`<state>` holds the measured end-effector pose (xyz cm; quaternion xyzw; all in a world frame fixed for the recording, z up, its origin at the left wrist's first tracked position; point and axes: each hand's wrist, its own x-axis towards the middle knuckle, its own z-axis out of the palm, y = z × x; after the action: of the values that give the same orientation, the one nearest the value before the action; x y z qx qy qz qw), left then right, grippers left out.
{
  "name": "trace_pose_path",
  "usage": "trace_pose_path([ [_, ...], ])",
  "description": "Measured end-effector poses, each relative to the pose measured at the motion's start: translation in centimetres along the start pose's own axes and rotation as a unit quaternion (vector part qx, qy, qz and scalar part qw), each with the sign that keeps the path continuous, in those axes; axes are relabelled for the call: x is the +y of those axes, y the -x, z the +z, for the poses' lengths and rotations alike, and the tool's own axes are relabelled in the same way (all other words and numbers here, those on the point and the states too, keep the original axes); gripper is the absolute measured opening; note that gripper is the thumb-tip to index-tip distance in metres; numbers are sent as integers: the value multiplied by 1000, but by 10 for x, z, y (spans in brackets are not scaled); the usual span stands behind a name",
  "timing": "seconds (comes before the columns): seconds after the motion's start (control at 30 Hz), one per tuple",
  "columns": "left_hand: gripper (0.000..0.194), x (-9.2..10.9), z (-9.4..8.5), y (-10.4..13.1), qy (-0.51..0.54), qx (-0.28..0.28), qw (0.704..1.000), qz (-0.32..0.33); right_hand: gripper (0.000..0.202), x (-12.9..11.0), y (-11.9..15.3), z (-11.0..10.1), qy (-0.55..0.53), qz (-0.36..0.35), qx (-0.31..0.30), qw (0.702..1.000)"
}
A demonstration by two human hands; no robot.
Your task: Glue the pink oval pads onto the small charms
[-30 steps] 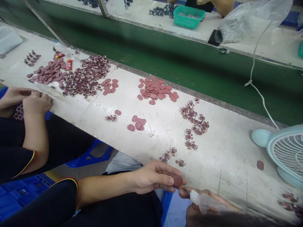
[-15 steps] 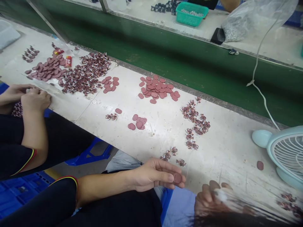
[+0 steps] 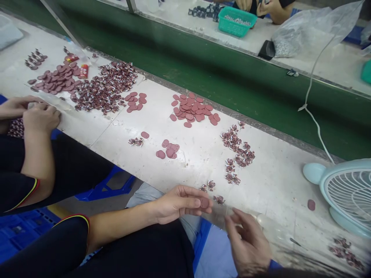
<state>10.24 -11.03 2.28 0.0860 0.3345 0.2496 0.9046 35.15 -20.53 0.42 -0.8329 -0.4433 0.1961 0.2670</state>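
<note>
I have the left hand (image 3: 177,204) in the lower middle of the frame, thumb and fingers pinching one reddish oval disc (image 3: 205,202). To its right, the right hand (image 3: 247,241) has its fingers curved and the thumb apart, with nothing I can see between them. I'd judge the disc light, thin and stiff, perhaps slick-faced; a pinch across its flat faces, near the rim, should suit it.

Just beyond, I count two whole brown prong-like pieces (image 3: 219,199), plus at least one partly hidden. Then one lone disc (image 3: 311,205) beside one fan (image 3: 349,189) at right, another single disc (image 3: 145,134) left of centre, and a small heap of roughly nine discs (image 3: 171,150). The upper-centre disc pile (image 3: 194,109) overlaps too much to count. Farthest, at top: one green basket (image 3: 232,28).
</note>
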Motion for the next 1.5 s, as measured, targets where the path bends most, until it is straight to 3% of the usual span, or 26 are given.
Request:
trace_pose_path([
  [0.1,53,1,1,0,1,-4,1000,2,44,-10,-11,8,-44,-118,-78,989],
  [0.2,53,-1,2,0,-6,-12,1000,4,43,-13,-23,10,-34,-124,-93,987],
  [0.27,54,-4,2,-1,-13,-13,1000,7,45,-12,-22,7,-31,-90,-70,993],
  [0.33,53,-9,1,-3,-29,-9,999,17,37,-14,-11,2,-107,-12,-35,994],
  [0.4,51,-15,-1,-5,-51,-8,998,33,27,-23,6,-3,-241,52,-43,968],
  [0.47,50,-20,-4,-7,-71,-16,996,46,21,-41,24,-7,-341,66,-69,935],
  [0.6,45,-27,-6,-10,-72,-51,994,59,15,-80,43,-8,-360,88,-37,928],
  [0.7,41,-28,-5,-10,-61,-73,993,70,18,-94,44,-7,-363,114,-32,924],
  [0.87,40,-26,-4,-9,-57,-77,992,78,14,-97,43,-5,-357,98,-27,929],
  [1.07,41,-29,-4,-9,-68,-15,995,68,6,-94,43,-6,-356,23,-38,933],
  [1.5,45,-27,7,-6,-140,26,984,107,19,-89,45,1,-390,121,-47,912],
])
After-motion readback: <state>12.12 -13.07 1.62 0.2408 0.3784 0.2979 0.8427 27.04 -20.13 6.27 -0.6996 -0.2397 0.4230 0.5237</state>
